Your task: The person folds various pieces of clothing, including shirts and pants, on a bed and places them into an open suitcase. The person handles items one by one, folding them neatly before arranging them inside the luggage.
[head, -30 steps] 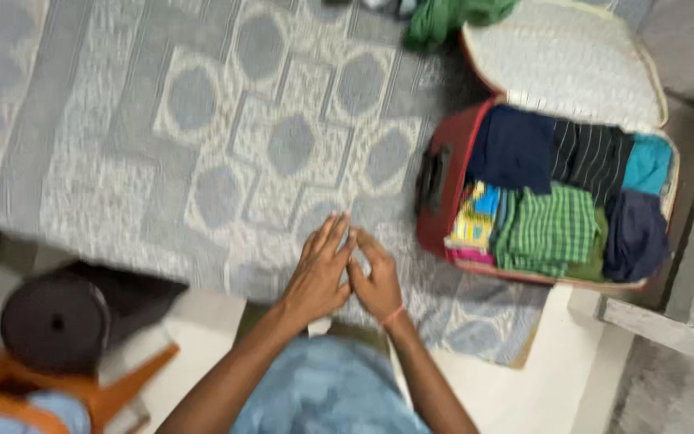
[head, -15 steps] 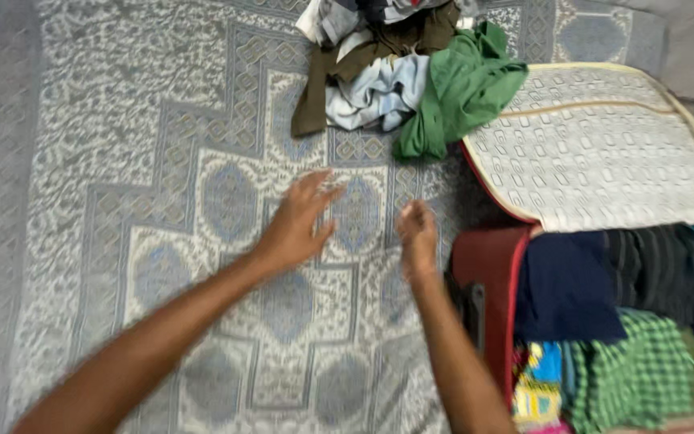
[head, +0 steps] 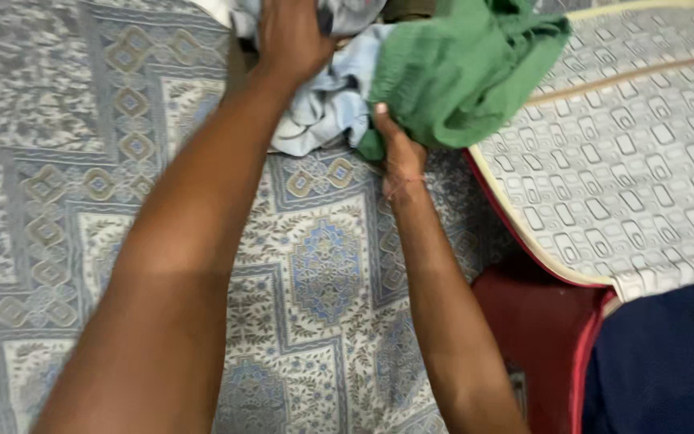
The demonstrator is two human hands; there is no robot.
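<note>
Two bare arms reach up the frame from the bottom edge across a patterned grey-blue rug [head: 58,161]. The left hand [head: 291,36], at top centre, lies palm down on a heap of clothes, its fingers closed over a pale blue garment [head: 323,108]; the top edge of the frame cuts off the fingertips, so how tightly it grips cannot be told. The right hand [head: 399,153], just below and right of centre top, is clamped on the lower edge of a green garment [head: 459,68], thumb up against the cloth. The green garment is bunched at the top of the frame, touching the pale blue one on its left and overlapping the suitcase lid [head: 628,161] on its right. The lid, lined in white with a small box pattern, lies open across the upper right. Below it, in the lower right corner, show the red suitcase [head: 540,337] wall and a dark blue cloth [head: 668,362] packed inside.
</note>
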